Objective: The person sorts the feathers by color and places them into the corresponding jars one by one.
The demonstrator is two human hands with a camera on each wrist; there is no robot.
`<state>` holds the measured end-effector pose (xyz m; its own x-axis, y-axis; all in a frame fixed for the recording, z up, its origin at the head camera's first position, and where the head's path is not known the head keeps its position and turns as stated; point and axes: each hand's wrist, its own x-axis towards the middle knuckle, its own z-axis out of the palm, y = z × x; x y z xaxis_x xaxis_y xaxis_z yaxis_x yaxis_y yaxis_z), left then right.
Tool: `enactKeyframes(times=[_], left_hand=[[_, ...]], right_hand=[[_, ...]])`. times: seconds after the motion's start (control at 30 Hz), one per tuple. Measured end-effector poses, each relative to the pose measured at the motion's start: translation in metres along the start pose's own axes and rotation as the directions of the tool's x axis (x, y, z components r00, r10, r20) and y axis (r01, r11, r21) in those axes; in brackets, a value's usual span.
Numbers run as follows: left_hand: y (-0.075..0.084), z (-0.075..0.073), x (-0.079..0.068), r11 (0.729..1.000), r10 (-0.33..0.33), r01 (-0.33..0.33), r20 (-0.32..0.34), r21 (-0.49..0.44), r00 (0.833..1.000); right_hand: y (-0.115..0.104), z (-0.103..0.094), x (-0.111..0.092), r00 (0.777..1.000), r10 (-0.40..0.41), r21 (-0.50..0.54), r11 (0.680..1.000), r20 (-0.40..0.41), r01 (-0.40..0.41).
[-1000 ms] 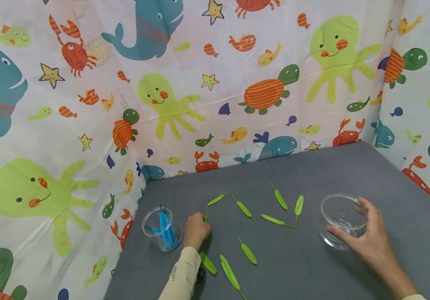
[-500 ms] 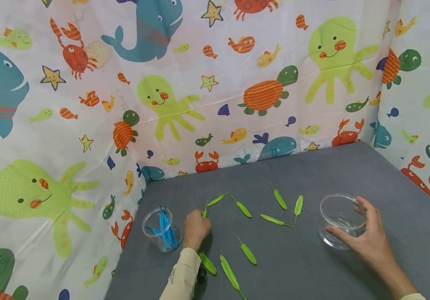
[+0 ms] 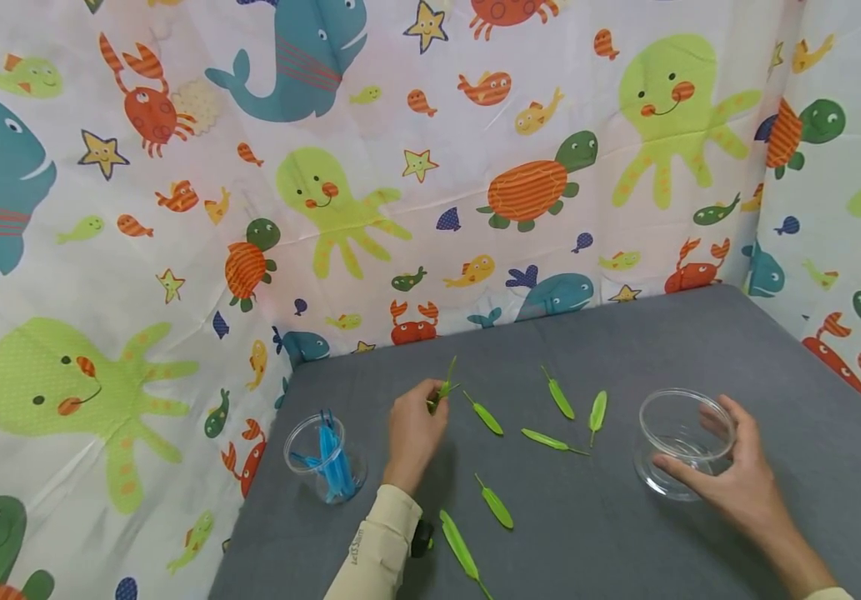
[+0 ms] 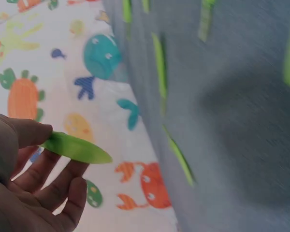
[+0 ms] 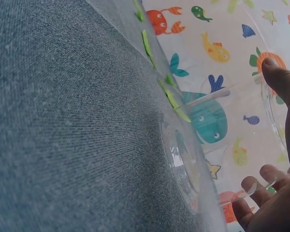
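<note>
Raised above the grey table, my left hand pinches a green feather between thumb and fingers, its stem pointing up and away in the head view. Another feather lies behind those fingertips, mostly hidden. My right hand grips the far right side of a clear plastic cup, thumb at the front and fingers behind. The cup stands upright on the table and nothing shows inside it. Loose green feathers lie between the hands, among them one feather just right of my left fingertips.
Left of my left hand stands a second clear cup holding several blue feather-like strips. More green feathers lie mid-table, one near the front. A curtain printed with sea animals encloses the table's back and sides.
My left hand has lifted off the table and moved right and away, carrying the green feather. Its sleeve now covers the feather beside the wrist. The right hand and its cup stay put.
</note>
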<state>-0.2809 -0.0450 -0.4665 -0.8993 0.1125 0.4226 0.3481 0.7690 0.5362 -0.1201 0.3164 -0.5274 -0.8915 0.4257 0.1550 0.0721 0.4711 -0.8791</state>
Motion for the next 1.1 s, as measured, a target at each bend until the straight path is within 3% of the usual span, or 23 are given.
enactKeyframes(times=[0.27,0.4,0.53,0.7,0.8,1.1], left_hand=[[0.036,0.001,0.004,0.981,0.184,-0.183,0.015,-0.063,0.983],[0.050,0.004,0.007,0.968,0.216,-0.212,0.018,-0.133,0.976],[0.064,0.010,0.009,0.935,0.185,-0.151,0.077,-0.321,0.980],[0.081,0.021,0.011,0.849,0.151,-0.035,0.177,-0.527,0.973],[0.090,0.028,0.010,0.806,0.159,-0.004,0.209,-0.592,0.965],[0.121,0.053,0.004,0.696,0.237,0.002,0.233,-0.718,0.943]], right_hand=[[0.000,-0.001,0.001,1.000,-0.007,-0.027,1.000,0.008,0.007],[0.000,0.000,0.001,1.000,-0.012,-0.019,1.000,0.009,0.012],[0.001,0.000,0.000,1.000,-0.018,-0.018,1.000,0.001,0.018],[0.002,0.000,-0.001,1.000,-0.014,-0.024,1.000,-0.004,0.014],[0.002,0.000,0.000,1.000,-0.003,-0.026,1.000,0.005,0.003],[0.002,0.000,0.001,1.000,0.001,-0.037,0.999,0.010,-0.001]])
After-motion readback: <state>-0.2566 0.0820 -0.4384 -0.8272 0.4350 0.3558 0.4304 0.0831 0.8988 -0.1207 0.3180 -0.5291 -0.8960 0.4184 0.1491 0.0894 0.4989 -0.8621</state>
